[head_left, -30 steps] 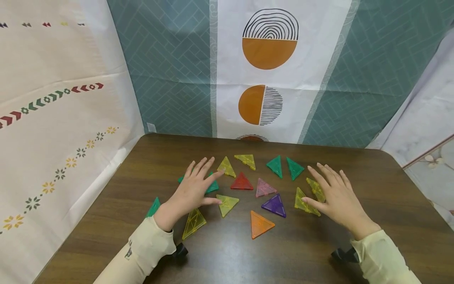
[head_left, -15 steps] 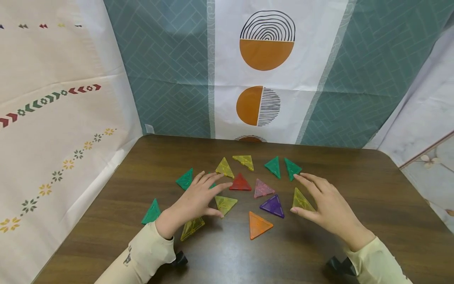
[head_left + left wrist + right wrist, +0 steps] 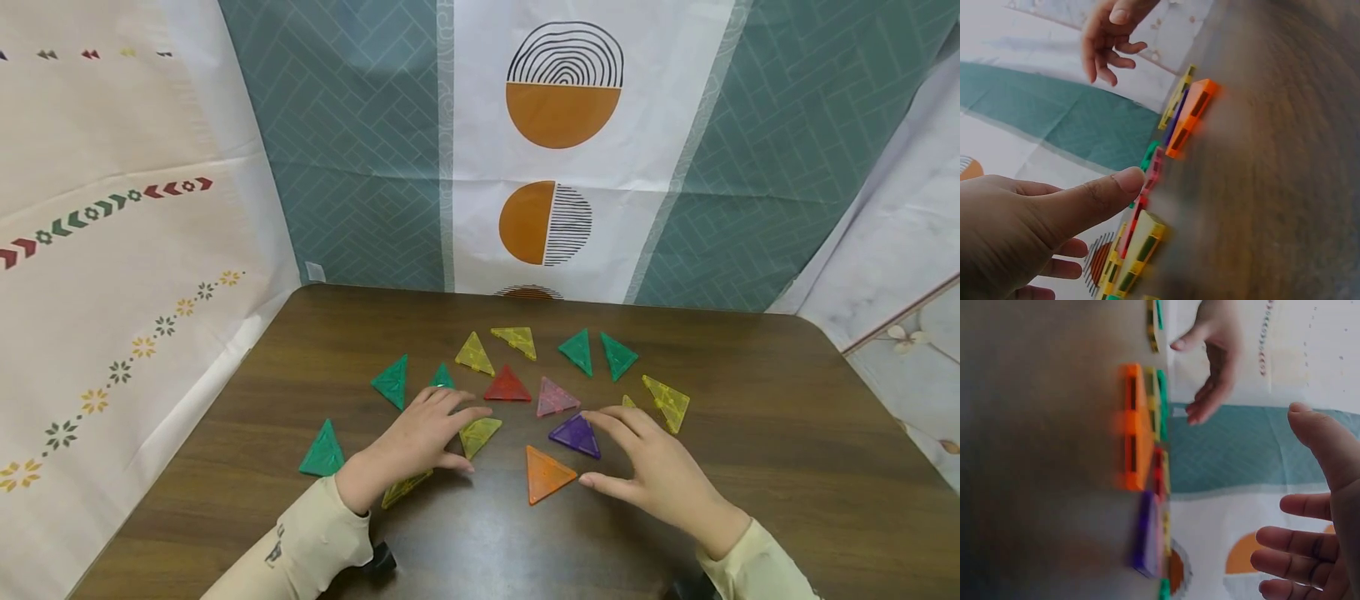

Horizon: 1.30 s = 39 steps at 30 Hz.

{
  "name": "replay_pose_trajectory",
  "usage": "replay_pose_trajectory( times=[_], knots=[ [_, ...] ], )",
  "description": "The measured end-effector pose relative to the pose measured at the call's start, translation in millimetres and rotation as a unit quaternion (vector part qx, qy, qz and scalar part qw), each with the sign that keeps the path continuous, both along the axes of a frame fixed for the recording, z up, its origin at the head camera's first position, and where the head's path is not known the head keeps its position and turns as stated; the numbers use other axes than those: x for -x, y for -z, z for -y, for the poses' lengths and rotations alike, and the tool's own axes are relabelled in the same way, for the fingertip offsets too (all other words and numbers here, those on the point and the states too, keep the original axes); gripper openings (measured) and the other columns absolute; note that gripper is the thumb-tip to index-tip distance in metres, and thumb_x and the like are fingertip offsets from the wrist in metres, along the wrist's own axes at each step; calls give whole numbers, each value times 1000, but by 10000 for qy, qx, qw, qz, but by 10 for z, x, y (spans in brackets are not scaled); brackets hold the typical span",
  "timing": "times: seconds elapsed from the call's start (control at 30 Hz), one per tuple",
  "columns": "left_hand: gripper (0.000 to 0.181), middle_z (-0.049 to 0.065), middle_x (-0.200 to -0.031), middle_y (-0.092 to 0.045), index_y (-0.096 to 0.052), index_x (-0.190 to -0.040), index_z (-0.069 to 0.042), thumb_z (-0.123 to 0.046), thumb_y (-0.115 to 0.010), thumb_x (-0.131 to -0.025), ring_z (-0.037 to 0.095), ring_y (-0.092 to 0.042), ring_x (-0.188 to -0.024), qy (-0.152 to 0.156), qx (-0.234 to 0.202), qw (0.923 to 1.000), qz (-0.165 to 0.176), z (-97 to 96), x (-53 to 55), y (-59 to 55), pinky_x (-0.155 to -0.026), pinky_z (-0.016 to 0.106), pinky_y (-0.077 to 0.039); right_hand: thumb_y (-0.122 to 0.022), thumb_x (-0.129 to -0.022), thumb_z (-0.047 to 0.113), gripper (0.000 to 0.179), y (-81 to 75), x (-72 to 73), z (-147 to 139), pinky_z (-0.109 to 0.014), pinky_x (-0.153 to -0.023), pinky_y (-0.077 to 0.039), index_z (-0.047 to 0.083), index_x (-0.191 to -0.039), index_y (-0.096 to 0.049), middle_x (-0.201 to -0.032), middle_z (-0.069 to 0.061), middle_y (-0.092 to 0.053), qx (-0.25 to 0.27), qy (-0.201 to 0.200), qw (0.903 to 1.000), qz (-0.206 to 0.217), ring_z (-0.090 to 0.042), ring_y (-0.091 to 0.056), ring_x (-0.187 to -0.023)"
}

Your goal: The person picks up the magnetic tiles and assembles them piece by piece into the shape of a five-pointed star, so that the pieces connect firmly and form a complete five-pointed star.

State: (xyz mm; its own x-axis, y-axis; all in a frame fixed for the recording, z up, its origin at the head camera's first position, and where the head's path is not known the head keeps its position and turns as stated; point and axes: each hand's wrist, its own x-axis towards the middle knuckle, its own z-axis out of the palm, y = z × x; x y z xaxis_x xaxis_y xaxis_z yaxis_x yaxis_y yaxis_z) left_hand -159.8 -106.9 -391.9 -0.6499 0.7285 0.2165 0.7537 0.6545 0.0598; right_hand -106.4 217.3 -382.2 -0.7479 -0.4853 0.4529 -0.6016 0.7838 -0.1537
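Observation:
Over the left side of the tabletop my left hand (image 3: 417,440) hovers, relaxed and holding nothing. Closest to its thumb and forefinger lies a yellow triangular tile (image 3: 482,435); another yellow tile (image 3: 406,489) is partly covered by the wrist. My right hand (image 3: 658,472) hangs with thumb and fingers apart, near a purple triangular tile (image 3: 576,435) and an orange triangular tile (image 3: 548,476). In the right wrist view a gap shows between that hand (image 3: 1316,506) and the tiles. A yellow tile (image 3: 628,402) is mostly hidden behind the right fingers.
Red (image 3: 507,385) and pink (image 3: 556,397) tiles lie mid-table. Green (image 3: 577,352) and yellow (image 3: 515,341) tiles are farther back. More green tiles (image 3: 322,451) lie at the left, and a yellow one (image 3: 667,402) at the right. Patterned cloth (image 3: 360,167) hangs behind the brown table (image 3: 787,417).
My right hand has moved left and nearer to me, from over the yellow tiles to beside the purple and orange ones. The left hand has drawn back slightly, uncovering green tiles.

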Motion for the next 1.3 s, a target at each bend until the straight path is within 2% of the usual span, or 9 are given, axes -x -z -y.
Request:
replay_pose_trajectory(
  times=[0.23,0.6,0.7,0.9,1.1,1.3],
  knots=[
    [73,9,-130,-59,-54,-135,-16,-49,-76,-75,26,-54,-121,-56,-150,9991,395,-13,2,80,-103,45,-43,-76,-76,50,63,161,-35,142,-33,-81,-56,17,-126,-60,-117,2,-59,-8,-147,9994,310,-14,-61,-103],
    [64,1,-119,-64,-56,-131,-15,-48,-73,-79,20,-58,-111,-77,-117,9999,42,-44,36,224,-99,38,-46,-74,-81,44,55,384,1,306,-35,-86,-55,16,-126,-62,-125,-1,-61,-41,-487,9965,685,-18,-59,-111],
    [62,0,-117,-65,-57,-130,-15,-46,-74,-79,19,-59,-110,-75,-208,9998,-23,-44,36,237,-98,37,-47,-73,-81,43,53,437,18,327,-32,-84,-55,17,-127,-63,-126,-1,-62,-111,-673,9958,603,-15,-59,-109],
    [61,0,-112,-65,-60,-126,-15,-48,-75,-77,19,-59,-106,-29,-376,9992,-126,-42,37,267,-95,36,-48,-76,-80,35,44,524,46,362,-26,-78,-52,17,-120,-69,-119,-1,-66,-163,-960,9951,144,-10,-55,-98],
    [61,-2,-108,-65,-62,-120,-15,-52,-76,-74,17,-60,-103,22,-486,9985,-248,-50,20,310,-92,35,-50,-77,-78,36,41,588,40,393,-25,-76,-52,16,-114,-72,-115,1,-66,-124,-929,9955,-120,-10,-55,-95],
    [59,-3,-104,-64,-63,-115,-14,-53,-76,-72,15,-59,-98,203,-544,9964,-618,-86,-10,344,-88,30,-50,-78,-77,37,40,611,19,438,-24,-73,-51,17,-111,-74,-110,3,-65,-29,-719,9973,-117,-8,-54,-93]
  ],
)
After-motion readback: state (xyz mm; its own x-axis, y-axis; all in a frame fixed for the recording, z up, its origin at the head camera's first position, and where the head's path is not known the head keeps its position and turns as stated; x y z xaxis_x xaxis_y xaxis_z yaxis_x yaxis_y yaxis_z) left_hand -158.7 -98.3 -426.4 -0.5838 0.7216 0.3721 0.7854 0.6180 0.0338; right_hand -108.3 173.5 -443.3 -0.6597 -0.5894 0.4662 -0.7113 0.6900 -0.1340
